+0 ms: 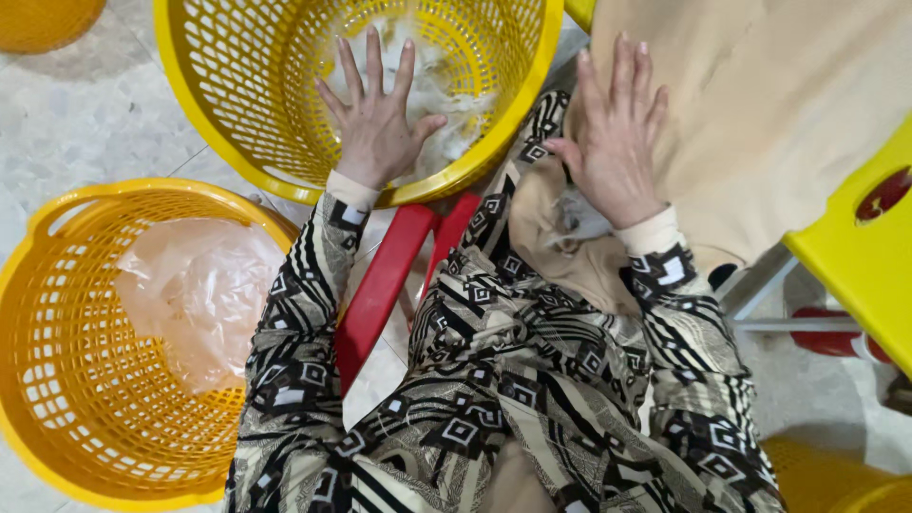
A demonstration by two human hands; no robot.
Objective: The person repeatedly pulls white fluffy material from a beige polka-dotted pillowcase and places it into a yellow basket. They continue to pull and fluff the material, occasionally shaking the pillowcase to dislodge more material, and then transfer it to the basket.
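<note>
Head view, looking down: the left hand (378, 119) is spread flat, fingers wide, holding nothing, over white fluff (439, 90) inside a yellow basket (237, 133) at 12 o'clock. The right hand (616, 133), also open and empty, presses on beige cloth (760, 104) at 2 o'clock.
</note>
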